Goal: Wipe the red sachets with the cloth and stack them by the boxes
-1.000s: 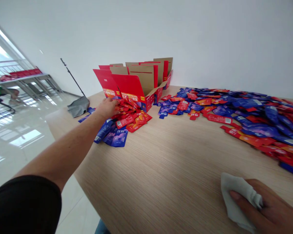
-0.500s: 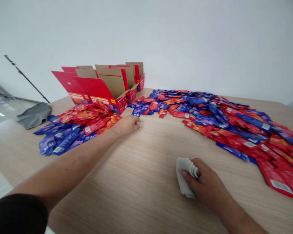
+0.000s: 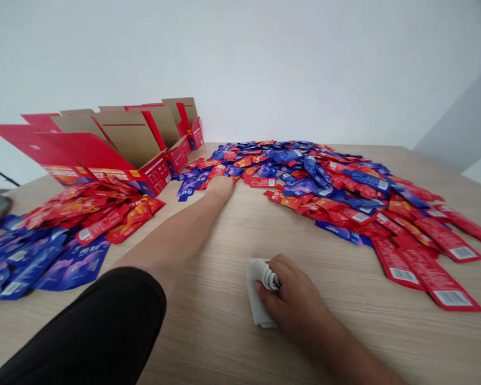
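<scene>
The left hand (image 3: 220, 188) rests on the wooden tabletop (image 3: 208, 342) just beside a heap of red and blue sachets (image 3: 316, 184), its fingers too foreshortened to tell the grip. The right hand (image 3: 294, 299) closes on a white cloth (image 3: 260, 291). A careless sweep could catch loose sachets, pushing them against the open red cartons (image 3: 132, 155)

Packing area: heaped foil sachets (image 3: 324, 182), open cartons (image 3: 124, 141)
</scene>
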`<state>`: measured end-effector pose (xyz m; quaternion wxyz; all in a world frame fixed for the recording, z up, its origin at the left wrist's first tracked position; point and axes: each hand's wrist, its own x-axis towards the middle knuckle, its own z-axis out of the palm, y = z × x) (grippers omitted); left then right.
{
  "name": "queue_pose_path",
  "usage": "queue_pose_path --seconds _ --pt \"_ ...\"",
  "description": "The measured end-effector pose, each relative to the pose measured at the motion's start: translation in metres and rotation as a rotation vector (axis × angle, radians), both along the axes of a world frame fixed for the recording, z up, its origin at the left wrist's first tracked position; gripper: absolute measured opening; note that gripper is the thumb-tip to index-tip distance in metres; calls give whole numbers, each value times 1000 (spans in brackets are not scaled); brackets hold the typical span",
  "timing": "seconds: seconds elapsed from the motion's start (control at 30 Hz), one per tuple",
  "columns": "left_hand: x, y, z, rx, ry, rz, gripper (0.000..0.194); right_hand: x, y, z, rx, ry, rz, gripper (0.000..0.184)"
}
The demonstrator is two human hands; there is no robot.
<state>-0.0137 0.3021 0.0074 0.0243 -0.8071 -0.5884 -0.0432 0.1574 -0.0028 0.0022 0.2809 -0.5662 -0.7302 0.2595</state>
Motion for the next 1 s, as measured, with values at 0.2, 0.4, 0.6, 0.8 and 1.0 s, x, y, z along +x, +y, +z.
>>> queue_pose_path --seconds 0.2,0.4,0.6,0.8,1.0 --pt "-34 -60 5 61 150 -97 30 10 5 6 101 134 -162 12" --pt "-89 -163 4 93 136 -259 27 23 11 15 68 191 -341 29" --pt "-101 -225 3 219 -469 -335 16 8 4 16 84 66 -153 22" --pt "-43 -265 10 93 -1054 -292 13 -12 -11 18 158 80 31 12" --pt "22 -288 -9 -351 -1800 35 33 -9 -13 18 188 139 -48 16"
